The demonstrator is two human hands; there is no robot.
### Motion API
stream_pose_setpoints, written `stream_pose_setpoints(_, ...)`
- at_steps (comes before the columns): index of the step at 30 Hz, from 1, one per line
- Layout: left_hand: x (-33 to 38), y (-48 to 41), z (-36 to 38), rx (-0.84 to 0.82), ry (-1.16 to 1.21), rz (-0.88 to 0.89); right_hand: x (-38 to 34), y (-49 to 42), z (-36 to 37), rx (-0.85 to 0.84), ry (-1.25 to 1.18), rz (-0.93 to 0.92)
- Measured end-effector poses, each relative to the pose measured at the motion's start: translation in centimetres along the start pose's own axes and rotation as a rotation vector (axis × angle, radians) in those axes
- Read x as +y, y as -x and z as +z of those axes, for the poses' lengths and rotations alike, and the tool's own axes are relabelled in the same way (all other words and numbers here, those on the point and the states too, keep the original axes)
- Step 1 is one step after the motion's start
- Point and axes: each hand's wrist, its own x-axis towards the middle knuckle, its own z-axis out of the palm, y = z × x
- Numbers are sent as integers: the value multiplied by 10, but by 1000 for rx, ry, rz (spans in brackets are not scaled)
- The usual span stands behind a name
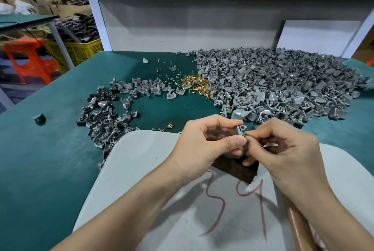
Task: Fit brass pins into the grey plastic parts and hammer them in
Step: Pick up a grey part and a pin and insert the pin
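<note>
My left hand [204, 145] pinches a grey plastic part [241, 131] between thumb and fingers, holding it upright above a dark block [234, 167]. My right hand [283, 149] pinches a small brass pin [247, 134] against the part's side. A heap of loose brass pins [195, 84] lies on the green table mat [50, 149] further back. A big pile of grey parts [283, 84] fills the right of the table, and a smaller pile of grey parts [107, 117] lies at the left.
A grey board [151, 169] with red marks lies under my forearms and bears the dark block. A wooden handle [297, 224] runs along the board's right side. A few stray pins [168, 127] lie by the board's far edge. A white panel [182, 17] closes the table's back.
</note>
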Motion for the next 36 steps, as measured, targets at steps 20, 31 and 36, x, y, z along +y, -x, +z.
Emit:
stream_pose_setpoints(20,2,0,0,-13,-34,3,0,1,-1,-13,13,-8)
stream_pose_setpoints(31,1,0,-1,-10,-33,10,4,2,1,-26,-72,69)
stream_pose_setpoints(36,4,0,-1,-25,-15,14,-4,-1,-1,-42,-257,178)
